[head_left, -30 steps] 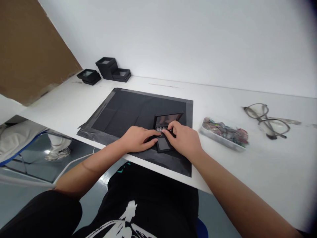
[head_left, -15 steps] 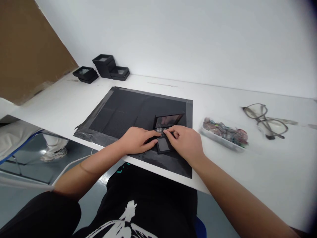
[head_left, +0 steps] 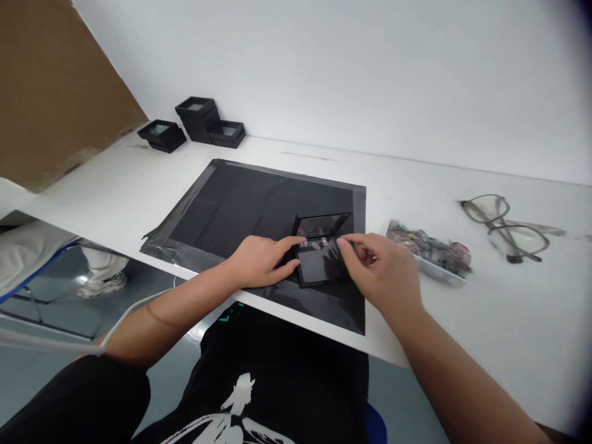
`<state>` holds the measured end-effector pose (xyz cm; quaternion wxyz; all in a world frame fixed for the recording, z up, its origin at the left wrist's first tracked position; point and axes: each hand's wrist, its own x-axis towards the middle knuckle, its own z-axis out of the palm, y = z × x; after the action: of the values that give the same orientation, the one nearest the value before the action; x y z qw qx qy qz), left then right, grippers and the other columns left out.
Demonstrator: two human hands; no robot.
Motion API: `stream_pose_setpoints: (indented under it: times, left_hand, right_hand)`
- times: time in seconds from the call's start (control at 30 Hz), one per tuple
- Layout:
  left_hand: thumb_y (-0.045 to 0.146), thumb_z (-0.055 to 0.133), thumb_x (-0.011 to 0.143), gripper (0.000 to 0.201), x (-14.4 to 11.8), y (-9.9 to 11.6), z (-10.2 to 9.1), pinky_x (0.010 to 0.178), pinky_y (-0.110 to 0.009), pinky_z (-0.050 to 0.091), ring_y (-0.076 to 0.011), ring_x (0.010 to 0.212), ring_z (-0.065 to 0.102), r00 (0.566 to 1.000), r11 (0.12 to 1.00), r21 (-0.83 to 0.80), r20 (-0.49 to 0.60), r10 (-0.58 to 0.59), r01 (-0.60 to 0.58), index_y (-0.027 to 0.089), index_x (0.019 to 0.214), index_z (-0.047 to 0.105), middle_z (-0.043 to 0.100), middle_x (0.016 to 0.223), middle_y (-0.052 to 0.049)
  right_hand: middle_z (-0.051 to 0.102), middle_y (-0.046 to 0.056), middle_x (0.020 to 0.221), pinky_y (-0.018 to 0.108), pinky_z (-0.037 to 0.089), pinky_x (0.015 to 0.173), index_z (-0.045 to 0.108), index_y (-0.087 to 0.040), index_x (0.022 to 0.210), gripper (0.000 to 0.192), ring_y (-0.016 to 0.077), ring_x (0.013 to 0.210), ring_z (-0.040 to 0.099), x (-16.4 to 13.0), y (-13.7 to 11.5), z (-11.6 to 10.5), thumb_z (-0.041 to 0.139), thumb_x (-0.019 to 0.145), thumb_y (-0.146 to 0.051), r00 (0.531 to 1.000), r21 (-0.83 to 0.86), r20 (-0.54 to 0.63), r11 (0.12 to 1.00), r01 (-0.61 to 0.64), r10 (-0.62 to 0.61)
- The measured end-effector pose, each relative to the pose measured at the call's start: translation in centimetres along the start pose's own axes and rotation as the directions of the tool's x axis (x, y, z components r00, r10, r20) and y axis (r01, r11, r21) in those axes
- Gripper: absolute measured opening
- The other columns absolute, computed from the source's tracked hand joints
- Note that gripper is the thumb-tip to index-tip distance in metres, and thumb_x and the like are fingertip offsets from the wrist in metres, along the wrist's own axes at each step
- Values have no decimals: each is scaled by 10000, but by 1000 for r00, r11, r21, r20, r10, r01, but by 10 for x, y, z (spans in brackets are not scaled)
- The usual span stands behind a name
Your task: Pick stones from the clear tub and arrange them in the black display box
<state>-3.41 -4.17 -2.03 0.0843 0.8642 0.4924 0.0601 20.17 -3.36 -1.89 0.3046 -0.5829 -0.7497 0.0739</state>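
A small black box [head_left: 319, 265] lies on the black mat, its lid [head_left: 324, 226] with a clear window tilted up at the back. Inside, along the hinge side, sit several small shiny clear or silvery pieces [head_left: 325, 242]. My left hand [head_left: 263, 262] grips the box's left edge, index finger by the back corner and thumb lower down. At the box's right side, my right hand [head_left: 383, 265] has thumb and index finger pinched together, the other fingers curled under. Whatever is between those fingertips is too small to make out.
A clear tub [head_left: 441, 270] of small wrapped items stands right of the mat [head_left: 259, 200]. Farther right lie eyeglasses [head_left: 504, 225]. Several black boxes [head_left: 198, 120] are stacked at the back left. A person's shoe [head_left: 102, 285] shows beneath the table.
My right hand has moved right, from the middle of the box's hinge side to its right edge, uncovering the small pieces. My left hand stays at the left edge.
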Motion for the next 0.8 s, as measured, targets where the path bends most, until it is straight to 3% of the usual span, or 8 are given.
stream_pose_setpoints:
  times: [0.17, 0.37, 0.63, 0.8]
  left_hand:
    - [490, 404, 972, 541, 0, -1, 2, 510, -239, 276, -148, 601, 636, 1000, 1000, 6, -19, 4, -4, 221, 1439, 451, 695, 712, 3]
    - [476, 400, 978, 527, -1, -2, 3, 495, -241, 273, -143, 611, 647, 999, 999, 26, -32, 21, -20, 221, 1431, 487, 703, 716, -7]
    - [455, 418, 978, 489, -1, -2, 5, 499, -252, 277, -155, 660, 672, 995, 997, 51, -75, 63, -60, 251, 1413, 510, 716, 742, -7]
    - [447, 400, 985, 481, -1, -1, 4, 502, -252, 278, -161, 659, 672, 996, 996, 54, -59, 70, -67, 272, 1424, 490, 729, 767, -2]
  right_hand:
    - [521, -21, 546, 276, 358, 512, 765, -225, 967, 263, 144, 522, 506, 5, 17, -2, 581, 864, -381, 991, 0, 133, 1000, -18, 18]
    - [575, -11, 588, 277, 374, 507, 770, -268, 1085, 311, 153, 550, 536, 6, 14, 3, 568, 890, -400, 968, 21, 249, 1000, 7, -12]
    - [614, -10, 613, 280, 366, 506, 767, -284, 1115, 313, 147, 541, 533, 5, 11, 5, 559, 912, -401, 960, 22, 278, 999, 30, -35]
    - [585, -17, 596, 270, 373, 513, 708, -284, 1240, 370, 142, 540, 526, 3, 11, 7, 547, 925, -391, 962, 25, 263, 997, 69, -73]
